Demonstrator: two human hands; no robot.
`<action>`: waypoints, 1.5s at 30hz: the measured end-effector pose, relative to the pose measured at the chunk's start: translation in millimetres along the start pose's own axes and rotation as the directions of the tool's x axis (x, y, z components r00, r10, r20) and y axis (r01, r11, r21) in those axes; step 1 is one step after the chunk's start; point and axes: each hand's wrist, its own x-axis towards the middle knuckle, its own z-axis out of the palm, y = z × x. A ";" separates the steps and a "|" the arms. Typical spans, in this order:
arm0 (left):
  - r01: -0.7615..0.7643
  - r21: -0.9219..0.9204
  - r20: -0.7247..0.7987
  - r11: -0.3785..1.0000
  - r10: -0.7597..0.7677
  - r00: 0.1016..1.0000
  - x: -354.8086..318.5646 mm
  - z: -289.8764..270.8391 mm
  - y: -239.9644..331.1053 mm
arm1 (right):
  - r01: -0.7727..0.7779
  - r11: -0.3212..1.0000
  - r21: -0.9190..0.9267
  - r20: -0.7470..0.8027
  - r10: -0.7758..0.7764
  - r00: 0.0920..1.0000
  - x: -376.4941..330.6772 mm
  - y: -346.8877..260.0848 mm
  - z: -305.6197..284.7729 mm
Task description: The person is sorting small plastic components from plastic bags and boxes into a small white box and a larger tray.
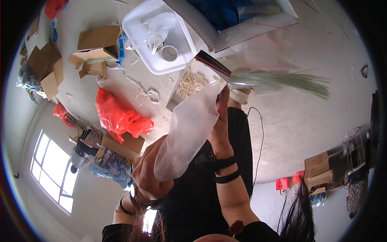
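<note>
A translucent white plastic bag (pixel 187 129) stretches between my two hands. My left hand (pixel 151 173) is closed round its lower end. My right hand (pixel 219 125) grips its upper end, the fingertips partly hidden behind the plastic. Just beyond the bag stands a small open box (pixel 213 64) with a black and red edge. Inside it lie many short, pale, peg-like pieces (pixel 191 84). The bag's upper end overlaps the box's near side; whether anything is in the bag I cannot tell.
A white plastic tub (pixel 133 28) holds clear bags and a tape roll (pixel 169 53). Right of the box lie thin pale green sticks (pixel 290 82). A large carton (pixel 250 30) stands ahead; a red plastic bag (pixel 117 113) and an open cardboard box (pixel 94 50) are to the left.
</note>
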 end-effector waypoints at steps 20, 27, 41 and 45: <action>0.140 -0.074 0.052 0.987 -0.136 0.989 14.8 34.4 -28.5 | -0.045 0.996 0.077 -0.032 0.047 0.998 5.5 -9.4 1.3; -0.039 -0.059 -0.145 0.997 0.030 0.989 -11.3 12.5 -23.9 | 0.025 0.997 0.068 -0.032 -0.023 0.999 7.6 -1.0 -1.8; 0.360 -0.365 -0.268 0.859 -0.467 0.843 -11.2 -12.6 -36.4 | -0.003 1.000 0.001 -0.002 0.003 1.000 10.1 8.4 3.5; 0.391 -0.316 -0.217 0.865 -0.467 0.857 -8.4 -16.2 -49.4 | -0.008 1.000 0.000 -0.008 0.008 1.000 9.6 10.8 3.7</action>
